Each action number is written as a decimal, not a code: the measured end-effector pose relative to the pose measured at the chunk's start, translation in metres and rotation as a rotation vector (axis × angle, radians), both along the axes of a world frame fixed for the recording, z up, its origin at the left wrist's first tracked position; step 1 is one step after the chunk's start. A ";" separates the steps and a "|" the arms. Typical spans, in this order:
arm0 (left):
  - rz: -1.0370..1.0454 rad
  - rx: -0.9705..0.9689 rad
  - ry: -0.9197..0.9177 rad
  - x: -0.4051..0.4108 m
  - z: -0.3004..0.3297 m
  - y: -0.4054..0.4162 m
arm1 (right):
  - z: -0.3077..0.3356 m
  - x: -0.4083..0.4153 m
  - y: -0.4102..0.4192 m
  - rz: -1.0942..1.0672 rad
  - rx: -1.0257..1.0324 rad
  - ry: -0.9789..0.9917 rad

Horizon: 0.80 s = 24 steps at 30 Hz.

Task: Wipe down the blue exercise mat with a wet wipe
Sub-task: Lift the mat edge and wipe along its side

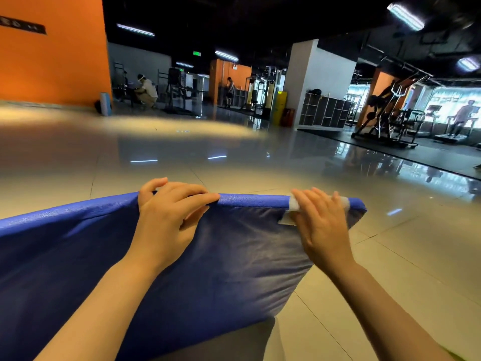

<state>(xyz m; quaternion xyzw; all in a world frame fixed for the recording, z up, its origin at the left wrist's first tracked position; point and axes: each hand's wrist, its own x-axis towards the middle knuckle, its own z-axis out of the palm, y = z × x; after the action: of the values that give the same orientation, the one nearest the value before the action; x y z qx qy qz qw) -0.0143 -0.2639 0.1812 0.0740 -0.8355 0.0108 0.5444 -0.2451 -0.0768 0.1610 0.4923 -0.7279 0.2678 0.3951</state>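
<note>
Head view of a gym floor. The blue exercise mat (208,269) was held up on edge, tilted, filling the frame from 6 to 9 o'clock, its padded top edge running from the left border to a rounded corner at about 3 o'clock of centre. The left hand (169,214) gripped that top edge near the middle, fingers curled over the far side and thumb on the near face. The right hand (322,222) lay close to the mat's right corner, fingers fairly straight and laid over the edge, pressing a white wet wipe (294,207) against the mat; the wipe showed beside and beneath the fingers and wrapped over the edge, though how far it reached under the palm could not be made out.

The mat's near face was a matt, slightly wrinkled blue; its edge had a pebbled texture. Beneath it lay a floor (390,256) of large glossy pale tiles reflecting the ceiling strip lights (406,16). At 10 o'clock stood an orange wall (52,61), with a rolled pale-blue mat (105,104) upright at its corner. At 12 o'clock a person crouched (147,92) among weight machines. A white pillar (312,79) with cubby shelving (322,112) stood at 1 o'clock; exercise machines (385,118) and a treadmill (453,134) occupied 2 o'clock.
</note>
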 end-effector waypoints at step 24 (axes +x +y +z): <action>-0.089 0.093 -0.020 -0.001 0.003 -0.012 | 0.002 0.028 -0.038 0.042 -0.025 0.215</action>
<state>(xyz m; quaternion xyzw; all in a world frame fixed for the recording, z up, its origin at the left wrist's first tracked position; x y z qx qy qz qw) -0.0149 -0.2764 0.1846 0.0619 -0.8430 -0.0513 0.5318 -0.2176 -0.1147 0.1632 0.5284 -0.6673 0.2309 0.4714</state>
